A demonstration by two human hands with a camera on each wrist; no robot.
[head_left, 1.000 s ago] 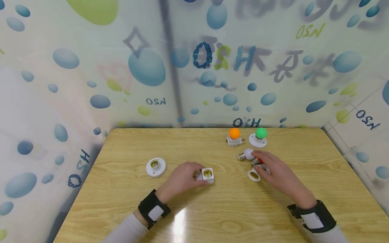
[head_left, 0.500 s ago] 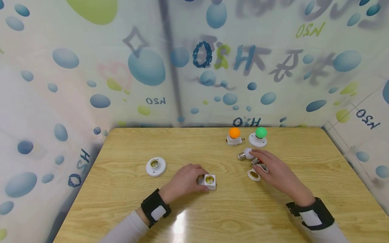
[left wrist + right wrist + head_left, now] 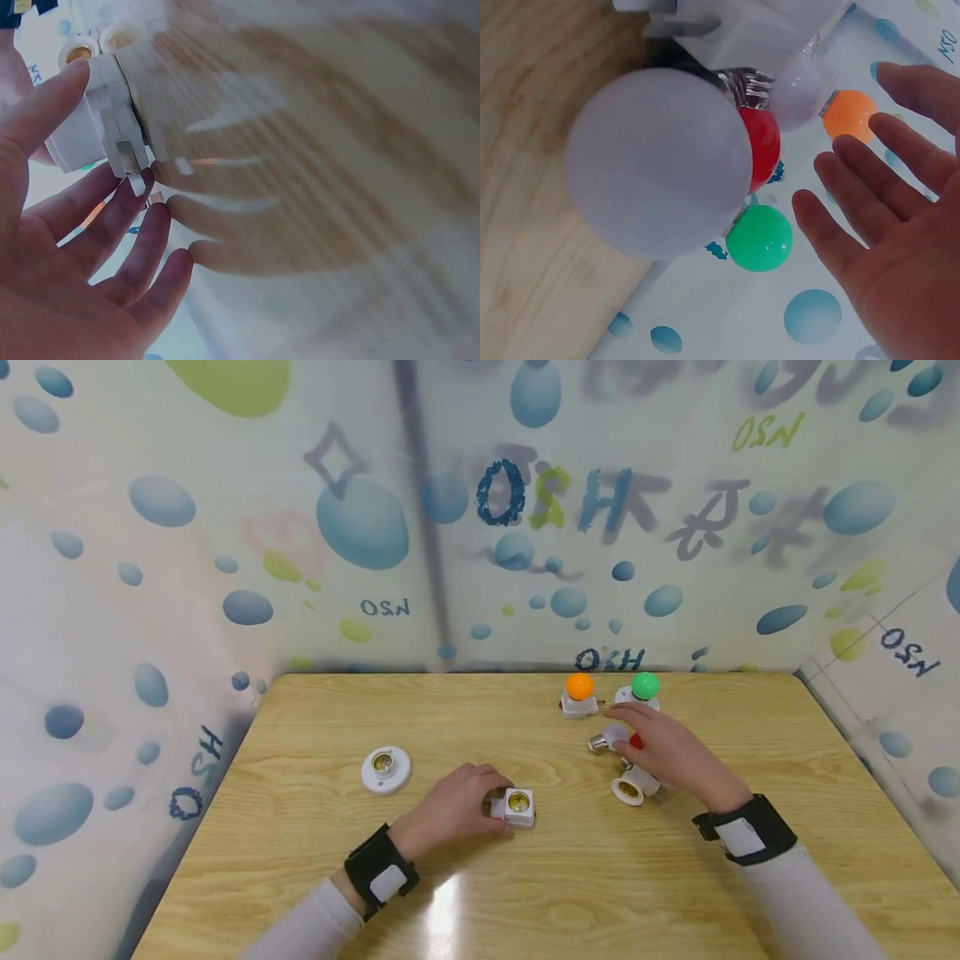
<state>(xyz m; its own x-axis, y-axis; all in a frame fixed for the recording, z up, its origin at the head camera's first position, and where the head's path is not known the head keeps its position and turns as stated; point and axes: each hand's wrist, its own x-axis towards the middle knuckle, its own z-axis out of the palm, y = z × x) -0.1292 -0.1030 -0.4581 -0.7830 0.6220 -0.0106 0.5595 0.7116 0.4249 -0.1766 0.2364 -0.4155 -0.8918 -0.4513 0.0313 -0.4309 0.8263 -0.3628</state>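
Observation:
My left hand (image 3: pixel 457 802) pinches a square white lamp socket (image 3: pixel 519 807) between thumb and fingers, its brass opening facing up. In the left wrist view, the thumb lies on the socket's side and a metal plug prong (image 3: pixel 137 184) sticks out near the fingers. My right hand (image 3: pixel 675 752) hovers with loosely extended fingers over a white bulb (image 3: pixel 611 735) and a red bulb (image 3: pixel 637 741). The right wrist view shows its fingers apart from the bulbs, with another white bulb (image 3: pixel 660 161) large in front, hidden under the hand in the head view.
A white flanged socket (image 3: pixel 628 789) lies on its side below the right hand. Behind stand an orange bulb (image 3: pixel 579 687) in a plug-in socket and a green bulb (image 3: pixel 645 686) in a round base. At left sits a round white socket (image 3: pixel 386 771) on the wooden table (image 3: pixel 322 710).
My left hand has shifted the square socket slightly right and toward me. The right hand has moved away from the flanged socket, back toward the green bulb, uncovering more of that socket.

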